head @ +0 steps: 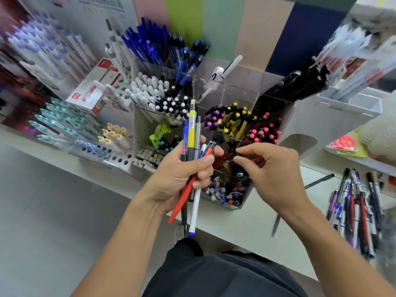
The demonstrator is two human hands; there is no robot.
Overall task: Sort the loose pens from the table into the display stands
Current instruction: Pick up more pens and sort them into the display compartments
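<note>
My left hand [182,174] grips a bundle of pens [191,136] upright in front of the clear display stand [225,99]; the bundle holds a yellow pen, a grey one, an orange one and a white one with a blue tip. My right hand [272,168] hovers just right of the bundle, over the stand's front compartments, with fingers loosely curled and thumb near forefinger; nothing shows between them. A pile of loose pens [355,211] lies on the table at the right.
The stand's compartments hold blue, white, black, yellow and pink-capped pens. White racks [120,161] with teal and yellow-capped pens stand at the left, beside a red-and-white box [94,91]. One black pen [319,181] lies alone near the pile. The table edge [246,236] runs diagonally below my hands.
</note>
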